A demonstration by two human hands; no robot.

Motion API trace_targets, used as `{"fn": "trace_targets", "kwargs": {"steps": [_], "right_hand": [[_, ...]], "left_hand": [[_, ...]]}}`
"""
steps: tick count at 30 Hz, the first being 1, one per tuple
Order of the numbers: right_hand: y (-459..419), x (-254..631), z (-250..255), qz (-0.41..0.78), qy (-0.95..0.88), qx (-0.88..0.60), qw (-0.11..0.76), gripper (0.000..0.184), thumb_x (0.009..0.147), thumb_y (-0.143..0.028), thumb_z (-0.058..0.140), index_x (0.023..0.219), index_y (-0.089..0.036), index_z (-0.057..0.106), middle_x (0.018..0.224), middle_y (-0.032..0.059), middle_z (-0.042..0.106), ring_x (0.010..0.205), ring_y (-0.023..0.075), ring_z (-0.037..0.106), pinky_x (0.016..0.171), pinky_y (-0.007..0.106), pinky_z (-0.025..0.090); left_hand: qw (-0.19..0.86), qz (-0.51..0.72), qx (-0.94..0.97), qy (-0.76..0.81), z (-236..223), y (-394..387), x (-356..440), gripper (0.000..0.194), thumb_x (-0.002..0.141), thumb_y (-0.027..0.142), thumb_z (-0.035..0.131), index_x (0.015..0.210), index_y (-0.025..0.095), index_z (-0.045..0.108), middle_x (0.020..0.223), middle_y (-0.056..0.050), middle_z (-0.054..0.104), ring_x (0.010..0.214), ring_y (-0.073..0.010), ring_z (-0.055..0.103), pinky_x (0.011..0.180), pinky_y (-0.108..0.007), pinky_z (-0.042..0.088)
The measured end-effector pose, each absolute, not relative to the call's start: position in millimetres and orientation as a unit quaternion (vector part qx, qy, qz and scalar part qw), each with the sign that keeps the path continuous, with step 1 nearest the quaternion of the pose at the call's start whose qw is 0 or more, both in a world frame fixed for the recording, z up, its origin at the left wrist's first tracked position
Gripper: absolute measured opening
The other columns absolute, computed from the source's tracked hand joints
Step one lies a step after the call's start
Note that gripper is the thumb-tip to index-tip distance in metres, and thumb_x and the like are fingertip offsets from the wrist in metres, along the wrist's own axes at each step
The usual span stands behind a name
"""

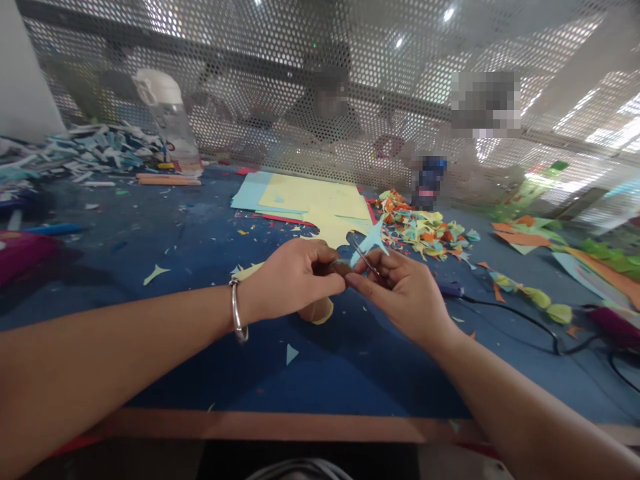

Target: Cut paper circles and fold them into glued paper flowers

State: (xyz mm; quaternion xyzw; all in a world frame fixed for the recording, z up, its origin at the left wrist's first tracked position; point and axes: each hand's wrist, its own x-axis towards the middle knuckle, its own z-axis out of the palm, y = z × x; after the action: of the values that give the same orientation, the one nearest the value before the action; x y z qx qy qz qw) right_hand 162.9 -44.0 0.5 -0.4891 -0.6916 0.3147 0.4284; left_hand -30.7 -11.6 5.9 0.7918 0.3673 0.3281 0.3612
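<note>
My left hand (295,273), with a metal bangle on its wrist, is closed in a pinch at the middle of the blue table. My right hand (400,290) meets it fingertip to fingertip and is closed on small scissors (361,255). A light blue paper cutout (371,239) sticks up between the scissor blades and my fingers. Which hand grips the paper is hard to tell; the left fingertips press at its lower end. A yellowish paper piece (317,312) lies under my left hand.
Yellow and light blue paper sheets (310,200) lie behind my hands. A heap of coloured scraps (425,230) sits to their right. A black cable (525,320) runs at right. A water bottle (167,120) stands far left by a perforated screen, with people behind it.
</note>
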Motion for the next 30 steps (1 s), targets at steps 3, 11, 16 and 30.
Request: {"fn": "trace_targets", "kwargs": {"steps": [3, 11, 16, 30], "right_hand": [[-44.8, 162.0, 0.3, 0.325, -0.69, -0.48, 0.433, 0.021, 0.08, -0.036, 0.073, 0.084, -0.019, 0.06, 0.061, -0.0061, 0.047, 0.054, 0.0092, 0.037, 0.05, 0.024, 0.028], [-45.7, 164.1, 0.0, 0.305, -0.7, -0.476, 0.437, 0.018, 0.083, -0.036, 0.072, 0.085, -0.019, 0.065, 0.063, -0.0056, 0.047, 0.054, 0.0088, 0.035, 0.05, 0.025, 0.027], [-42.8, 167.5, 1.0, 0.302, -0.688, -0.487, 0.445, 0.021, 0.086, -0.038, 0.071, 0.085, -0.018, 0.064, 0.059, -0.0073, 0.041, 0.054, 0.0087, 0.032, 0.05, 0.025, 0.025], [-44.3, 166.5, 0.6, 0.425, -0.619, -0.46, 0.475, 0.042, 0.089, -0.06, 0.063, 0.084, -0.019, 0.06, 0.054, -0.0092, 0.032, 0.044, 0.0058, 0.023, 0.041, 0.023, 0.015]], "left_hand": [[0.381, 0.331, 0.779, 0.371, 5.5, -12.8, -31.5, 0.013, 0.074, 0.025, 0.06, 0.064, 0.018, 0.057, 0.067, 0.002, 0.053, 0.066, -0.0136, 0.049, 0.062, -0.027, 0.034], [0.424, 0.344, 0.747, 0.379, 4.6, -16.5, -30.8, 0.015, 0.074, 0.02, 0.062, 0.061, 0.018, 0.054, 0.062, 0.005, 0.047, 0.061, -0.0113, 0.043, 0.059, -0.027, 0.031], [0.552, 0.389, 0.645, 0.358, -0.9, -17.4, -24.9, 0.012, 0.078, 0.025, 0.07, 0.072, 0.016, 0.066, 0.07, 0.003, 0.058, 0.07, -0.0112, 0.051, 0.068, -0.025, 0.04], [0.59, 0.446, 0.596, 0.312, 0.3, -16.1, -23.0, 0.016, 0.083, 0.029, 0.074, 0.082, 0.015, 0.067, 0.076, -0.001, 0.071, 0.077, -0.0146, 0.07, 0.072, -0.025, 0.054]]}}
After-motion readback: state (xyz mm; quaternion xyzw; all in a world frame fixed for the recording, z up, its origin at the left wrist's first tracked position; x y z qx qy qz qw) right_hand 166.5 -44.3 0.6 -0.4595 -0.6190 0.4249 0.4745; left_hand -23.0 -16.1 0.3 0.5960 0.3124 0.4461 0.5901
